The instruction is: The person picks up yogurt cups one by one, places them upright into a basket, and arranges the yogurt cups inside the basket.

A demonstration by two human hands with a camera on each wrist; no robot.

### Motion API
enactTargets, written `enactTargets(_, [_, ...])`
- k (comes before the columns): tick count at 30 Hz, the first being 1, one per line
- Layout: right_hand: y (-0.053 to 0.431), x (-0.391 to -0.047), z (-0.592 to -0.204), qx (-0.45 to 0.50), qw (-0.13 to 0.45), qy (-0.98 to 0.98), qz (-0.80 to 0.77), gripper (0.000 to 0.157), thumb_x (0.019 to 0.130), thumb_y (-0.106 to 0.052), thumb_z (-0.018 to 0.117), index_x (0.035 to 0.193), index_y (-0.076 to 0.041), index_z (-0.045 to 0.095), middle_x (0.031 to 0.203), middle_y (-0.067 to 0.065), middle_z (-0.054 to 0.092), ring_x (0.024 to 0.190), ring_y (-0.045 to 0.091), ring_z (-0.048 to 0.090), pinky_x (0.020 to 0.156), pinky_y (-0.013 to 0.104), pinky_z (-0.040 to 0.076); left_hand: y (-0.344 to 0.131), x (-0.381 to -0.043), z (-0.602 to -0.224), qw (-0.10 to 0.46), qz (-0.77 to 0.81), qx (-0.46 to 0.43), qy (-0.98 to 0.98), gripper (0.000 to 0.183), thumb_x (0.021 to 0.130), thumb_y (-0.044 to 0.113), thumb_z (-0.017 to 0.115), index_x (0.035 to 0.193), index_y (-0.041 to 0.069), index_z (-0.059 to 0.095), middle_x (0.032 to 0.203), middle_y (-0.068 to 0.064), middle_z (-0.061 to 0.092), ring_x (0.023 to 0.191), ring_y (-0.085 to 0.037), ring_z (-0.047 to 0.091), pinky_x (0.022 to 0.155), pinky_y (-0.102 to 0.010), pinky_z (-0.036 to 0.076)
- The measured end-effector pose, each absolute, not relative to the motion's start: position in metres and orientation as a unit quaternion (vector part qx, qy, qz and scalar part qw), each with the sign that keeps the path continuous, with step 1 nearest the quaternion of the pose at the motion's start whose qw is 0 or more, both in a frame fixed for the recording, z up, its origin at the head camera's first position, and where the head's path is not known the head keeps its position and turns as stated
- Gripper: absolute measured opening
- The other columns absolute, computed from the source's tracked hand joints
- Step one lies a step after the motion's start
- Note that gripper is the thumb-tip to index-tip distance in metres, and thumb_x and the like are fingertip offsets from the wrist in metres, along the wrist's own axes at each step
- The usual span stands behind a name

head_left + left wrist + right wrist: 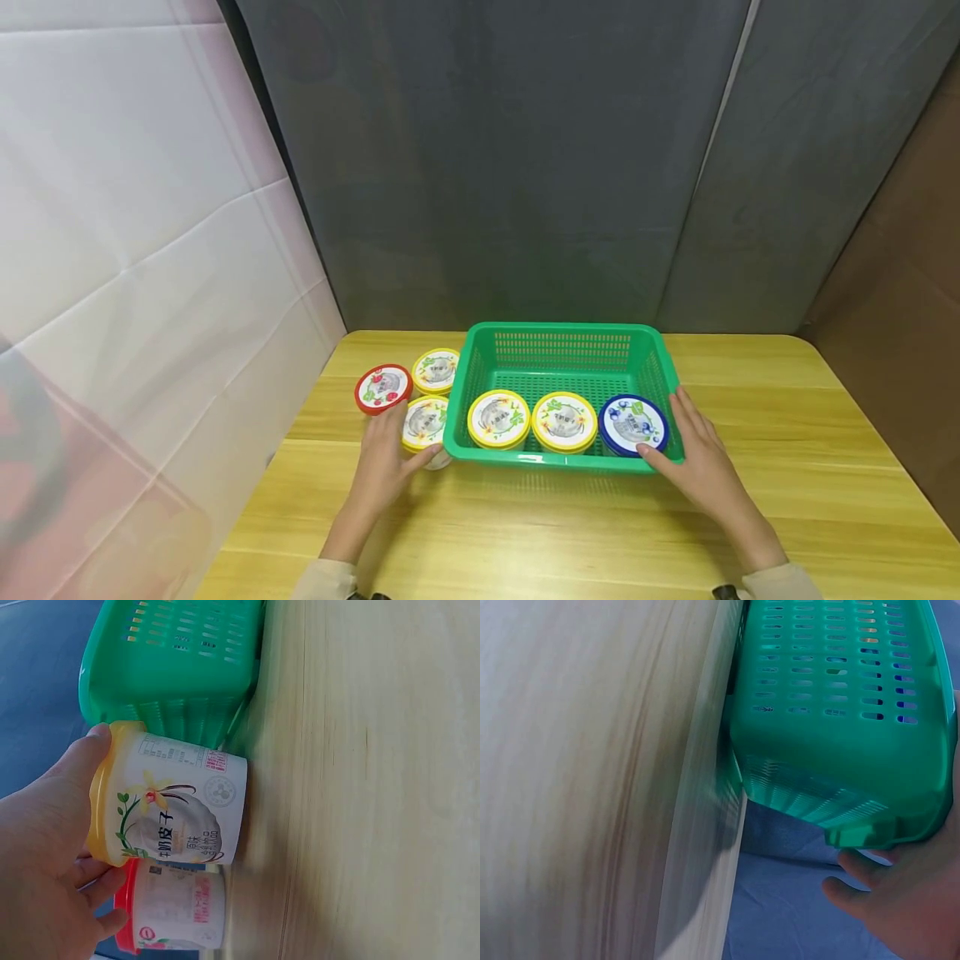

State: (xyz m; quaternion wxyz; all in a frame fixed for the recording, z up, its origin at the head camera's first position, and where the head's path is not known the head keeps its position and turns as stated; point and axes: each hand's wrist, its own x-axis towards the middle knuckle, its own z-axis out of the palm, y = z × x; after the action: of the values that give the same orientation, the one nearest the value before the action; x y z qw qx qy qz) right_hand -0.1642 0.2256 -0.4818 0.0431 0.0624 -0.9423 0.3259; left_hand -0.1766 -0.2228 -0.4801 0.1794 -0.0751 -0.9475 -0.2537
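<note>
Just left of the green basket, my left hand grips a yellow-lidded tub around its lid. The left wrist view shows this white printed tub beside the basket wall, thumb at one side of the lid. My right hand rests at the basket's front right corner, fingers extended along the right rim and thumb over the front rim. Beside that thumb, inside the basket, sits a blue-lidded tub. Two yellow-lidded tubs, a left one and a middle one, share its front row.
A red-lidded tub and another yellow-lidded tub stand on the wooden table behind the left hand. A dark grey partition rises behind the table, with a white sheet at left and a brown panel at right.
</note>
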Motion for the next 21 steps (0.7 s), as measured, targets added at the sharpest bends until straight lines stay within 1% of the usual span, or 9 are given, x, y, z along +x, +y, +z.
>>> enactTargets(3, [0.225,-0.164,-0.482,0.063,0.046,-0.942,0.326,0.1,0.084,-0.059,0.059,0.153,-0.014,0.003,0.162,0.001,-0.006,0.142,0.05,0.014,0.101,0.075,0.02,-0.226,-0.175,-0.478,0.175,-0.256,-0.057,-0.949,0.093,0.07,0.046,0.079,0.139,-0.002,0.039,0.138,-0.02,0.047,0.129,-0.038,0.04,0.109,-0.055,0.032])
enactTargets(7, [0.225,-0.163,-0.48,0.06,0.043,-0.941,0.331,0.1,0.084,-0.058,0.059,0.153,-0.015,0.002,0.162,0.001,-0.006,0.143,0.049,0.013,0.1,0.076,0.02,-0.23,-0.173,-0.473,0.185,-0.263,-0.042,-0.946,0.093,0.067,0.046,0.081,0.137,-0.001,0.042,0.135,-0.021,0.05,0.124,-0.038,0.043,0.104,-0.056,0.036])
enactTargets(16, [0.225,-0.163,-0.479,0.057,0.036,-0.94,0.335,0.1,0.084,-0.062,0.057,0.153,-0.016,0.0,0.161,-0.002,-0.009,0.144,0.047,0.009,0.1,0.076,0.018,-0.237,-0.173,-0.463,0.228,-0.269,-0.033,-0.935,0.085,0.064,0.043,0.084,0.131,0.003,0.052,0.129,-0.018,0.055,0.119,-0.038,0.048,0.099,-0.055,0.041])
enactTargets(21, [0.225,-0.163,-0.479,0.056,0.037,-0.94,0.336,0.1,0.084,-0.061,0.057,0.153,-0.017,0.0,0.162,0.002,-0.006,0.144,0.048,0.01,0.099,0.077,0.019,-0.239,-0.172,-0.456,0.25,-0.272,-0.028,-0.929,0.078,0.065,0.041,0.084,0.128,0.004,0.057,0.129,-0.017,0.056,0.116,-0.036,0.049,0.096,-0.054,0.042])
